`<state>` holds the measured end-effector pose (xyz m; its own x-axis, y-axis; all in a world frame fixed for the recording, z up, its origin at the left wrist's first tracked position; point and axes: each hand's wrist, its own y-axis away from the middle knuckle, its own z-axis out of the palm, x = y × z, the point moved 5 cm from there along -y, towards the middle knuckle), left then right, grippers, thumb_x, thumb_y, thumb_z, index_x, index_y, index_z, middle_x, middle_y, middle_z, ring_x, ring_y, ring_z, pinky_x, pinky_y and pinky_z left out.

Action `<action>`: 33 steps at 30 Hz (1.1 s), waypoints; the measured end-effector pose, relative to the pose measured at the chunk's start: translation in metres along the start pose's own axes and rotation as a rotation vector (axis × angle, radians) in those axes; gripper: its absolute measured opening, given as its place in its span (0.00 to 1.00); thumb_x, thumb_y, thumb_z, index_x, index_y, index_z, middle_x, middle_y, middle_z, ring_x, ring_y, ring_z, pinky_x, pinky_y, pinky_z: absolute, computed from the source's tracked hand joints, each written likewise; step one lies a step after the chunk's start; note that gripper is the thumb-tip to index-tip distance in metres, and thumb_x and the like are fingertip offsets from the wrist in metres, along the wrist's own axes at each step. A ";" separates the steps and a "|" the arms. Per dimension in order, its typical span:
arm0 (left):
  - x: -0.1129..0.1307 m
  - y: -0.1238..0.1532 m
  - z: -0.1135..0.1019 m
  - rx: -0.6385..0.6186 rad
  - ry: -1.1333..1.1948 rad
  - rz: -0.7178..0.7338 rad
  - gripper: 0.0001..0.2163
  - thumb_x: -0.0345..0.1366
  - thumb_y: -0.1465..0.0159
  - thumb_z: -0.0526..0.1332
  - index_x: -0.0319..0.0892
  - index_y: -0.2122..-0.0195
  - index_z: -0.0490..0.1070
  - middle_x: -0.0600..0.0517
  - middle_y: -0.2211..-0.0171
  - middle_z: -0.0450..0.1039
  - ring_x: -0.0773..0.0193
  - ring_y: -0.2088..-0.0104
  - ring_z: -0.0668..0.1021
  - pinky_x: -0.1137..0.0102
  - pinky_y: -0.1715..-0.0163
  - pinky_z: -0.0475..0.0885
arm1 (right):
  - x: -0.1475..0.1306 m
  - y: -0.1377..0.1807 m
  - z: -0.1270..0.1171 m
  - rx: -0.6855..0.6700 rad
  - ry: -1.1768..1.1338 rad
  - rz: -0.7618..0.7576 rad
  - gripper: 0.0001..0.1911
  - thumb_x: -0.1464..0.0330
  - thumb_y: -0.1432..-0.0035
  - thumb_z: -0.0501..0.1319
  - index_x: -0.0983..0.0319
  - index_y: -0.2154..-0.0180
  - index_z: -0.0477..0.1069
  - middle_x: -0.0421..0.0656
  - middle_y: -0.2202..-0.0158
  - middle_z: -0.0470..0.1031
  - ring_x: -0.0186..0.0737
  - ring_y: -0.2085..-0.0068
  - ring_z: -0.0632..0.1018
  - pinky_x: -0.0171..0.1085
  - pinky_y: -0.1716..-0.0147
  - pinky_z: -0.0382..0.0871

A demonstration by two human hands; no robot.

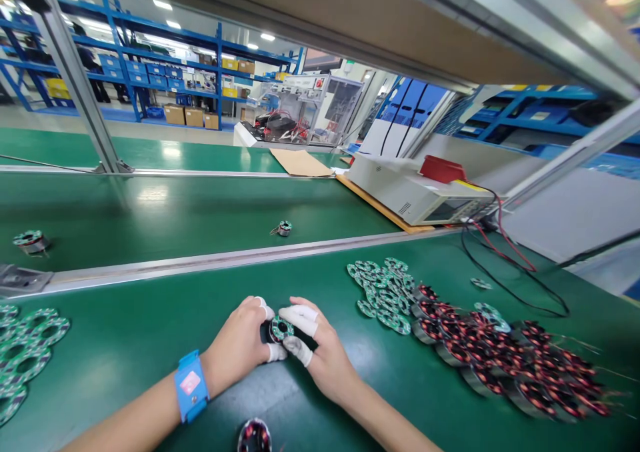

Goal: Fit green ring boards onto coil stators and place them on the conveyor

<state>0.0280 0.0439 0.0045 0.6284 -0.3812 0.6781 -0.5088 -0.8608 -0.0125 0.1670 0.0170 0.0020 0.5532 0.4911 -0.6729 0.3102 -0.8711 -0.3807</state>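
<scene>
A small motor stator with a green ring-shaped circuit board [281, 329] on its face is between my two hands, over the green bench. My left hand [244, 335], wearing white finger cots and a blue wrist strap [191, 385], grips the stator's left side between thumb and fingers. From the right, my right hand [320, 345], also in white finger cots, pinches the board's edge with thumb and index finger. Another stator with copper windings [255, 436] lies close to me at the bottom edge, partly cut off.
Many wound stators [480, 352] stand clustered at right, beside a pile of green ring boards [383, 292]. More ring boards [30, 345] lie far left. Beyond the metal rail [200, 263] sit two assembled stators [284, 228] [31, 241]. A grey instrument [400, 185] with cables stands back right.
</scene>
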 end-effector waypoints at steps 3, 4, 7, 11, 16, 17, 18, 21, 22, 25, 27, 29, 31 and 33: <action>-0.001 0.000 0.000 0.006 0.009 -0.003 0.10 0.37 0.50 0.68 0.39 0.72 0.69 0.51 0.69 0.67 0.60 0.64 0.68 0.69 0.65 0.63 | 0.003 0.003 0.002 0.023 -0.049 0.028 0.19 0.56 0.41 0.55 0.56 0.51 0.70 0.49 0.53 0.74 0.51 0.47 0.69 0.54 0.51 0.67; -0.001 0.000 0.000 0.008 0.012 -0.004 0.10 0.37 0.50 0.68 0.39 0.72 0.69 0.52 0.69 0.67 0.60 0.65 0.68 0.69 0.65 0.63 | 0.005 0.003 0.003 0.024 -0.066 0.041 0.19 0.56 0.41 0.56 0.56 0.51 0.70 0.49 0.53 0.74 0.51 0.47 0.69 0.54 0.50 0.67; -0.001 -0.001 0.000 0.011 0.020 -0.008 0.10 0.37 0.50 0.68 0.39 0.72 0.69 0.52 0.69 0.67 0.60 0.65 0.68 0.69 0.65 0.63 | 0.009 0.005 0.004 0.022 -0.111 0.088 0.19 0.55 0.42 0.57 0.55 0.51 0.71 0.48 0.52 0.74 0.52 0.46 0.69 0.55 0.50 0.66; 0.000 -0.001 0.000 0.004 0.012 -0.012 0.10 0.37 0.50 0.68 0.39 0.73 0.69 0.52 0.70 0.67 0.60 0.65 0.68 0.69 0.65 0.63 | 0.010 0.005 0.005 0.014 -0.146 0.102 0.20 0.54 0.43 0.57 0.54 0.51 0.71 0.48 0.52 0.74 0.52 0.45 0.68 0.55 0.49 0.66; 0.001 -0.001 -0.001 0.001 0.007 -0.005 0.10 0.38 0.49 0.67 0.39 0.72 0.69 0.51 0.70 0.67 0.60 0.65 0.68 0.69 0.66 0.63 | 0.009 0.007 0.004 0.027 -0.057 0.110 0.20 0.55 0.43 0.57 0.54 0.50 0.70 0.48 0.51 0.74 0.53 0.45 0.68 0.58 0.49 0.64; 0.002 -0.001 -0.002 0.002 0.010 -0.003 0.10 0.38 0.49 0.67 0.39 0.72 0.69 0.51 0.69 0.67 0.60 0.65 0.68 0.69 0.66 0.63 | 0.009 0.007 0.004 0.024 -0.041 0.112 0.20 0.55 0.43 0.57 0.54 0.50 0.70 0.48 0.51 0.74 0.54 0.45 0.67 0.59 0.49 0.63; 0.002 -0.001 -0.002 0.004 0.013 -0.001 0.10 0.38 0.49 0.67 0.39 0.72 0.69 0.51 0.69 0.67 0.60 0.65 0.68 0.69 0.65 0.63 | 0.008 0.008 0.005 0.017 -0.029 0.113 0.20 0.55 0.42 0.56 0.54 0.50 0.70 0.48 0.51 0.74 0.54 0.44 0.67 0.59 0.49 0.62; 0.001 -0.001 -0.002 0.006 0.019 0.006 0.09 0.38 0.48 0.66 0.38 0.72 0.69 0.51 0.69 0.67 0.60 0.65 0.68 0.69 0.65 0.63 | 0.008 0.007 0.005 -0.010 -0.003 0.115 0.20 0.55 0.42 0.56 0.53 0.51 0.71 0.47 0.52 0.75 0.55 0.45 0.68 0.61 0.48 0.60; 0.001 -0.001 -0.001 0.006 0.020 0.011 0.09 0.38 0.47 0.66 0.38 0.72 0.69 0.51 0.69 0.67 0.60 0.65 0.68 0.69 0.65 0.64 | 0.007 0.006 0.005 -0.015 0.007 0.114 0.19 0.55 0.42 0.56 0.54 0.51 0.71 0.48 0.52 0.75 0.55 0.45 0.68 0.61 0.49 0.60; -0.001 -0.001 0.002 0.004 0.012 0.016 0.07 0.36 0.48 0.65 0.38 0.72 0.69 0.51 0.69 0.67 0.60 0.65 0.69 0.69 0.64 0.64 | 0.002 0.001 0.001 -0.025 0.049 0.100 0.19 0.59 0.44 0.59 0.56 0.51 0.71 0.48 0.53 0.75 0.54 0.47 0.70 0.57 0.49 0.62; -0.002 -0.002 0.002 0.006 0.002 0.016 0.07 0.33 0.49 0.66 0.38 0.72 0.69 0.51 0.69 0.67 0.60 0.65 0.69 0.69 0.65 0.64 | -0.003 -0.005 -0.001 -0.046 0.086 0.088 0.19 0.60 0.47 0.62 0.57 0.53 0.72 0.48 0.54 0.75 0.53 0.48 0.70 0.55 0.50 0.63; -0.002 -0.002 0.000 0.009 -0.011 0.011 0.07 0.31 0.50 0.66 0.38 0.72 0.69 0.51 0.69 0.68 0.60 0.65 0.69 0.68 0.64 0.65 | -0.008 -0.010 -0.002 -0.076 0.120 0.097 0.19 0.62 0.52 0.65 0.59 0.56 0.74 0.49 0.57 0.76 0.54 0.50 0.71 0.54 0.51 0.64; 0.002 0.000 -0.005 -0.008 -0.028 0.008 0.06 0.31 0.50 0.65 0.38 0.72 0.69 0.50 0.69 0.68 0.59 0.64 0.69 0.68 0.63 0.66 | -0.010 -0.013 -0.002 -0.098 0.125 0.129 0.18 0.63 0.54 0.66 0.59 0.59 0.75 0.49 0.58 0.76 0.54 0.51 0.72 0.53 0.52 0.65; 0.011 0.005 -0.013 -0.010 -0.052 0.018 0.09 0.32 0.50 0.65 0.38 0.68 0.70 0.49 0.66 0.68 0.58 0.63 0.70 0.67 0.62 0.67 | -0.008 -0.013 -0.001 -0.100 0.099 0.172 0.17 0.65 0.54 0.66 0.60 0.59 0.75 0.49 0.57 0.76 0.54 0.51 0.72 0.53 0.51 0.64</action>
<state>0.0243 0.0397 0.0216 0.6491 -0.4137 0.6384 -0.5256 -0.8506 -0.0168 0.1597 0.0241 0.0130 0.6765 0.3373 -0.6546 0.2777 -0.9402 -0.1974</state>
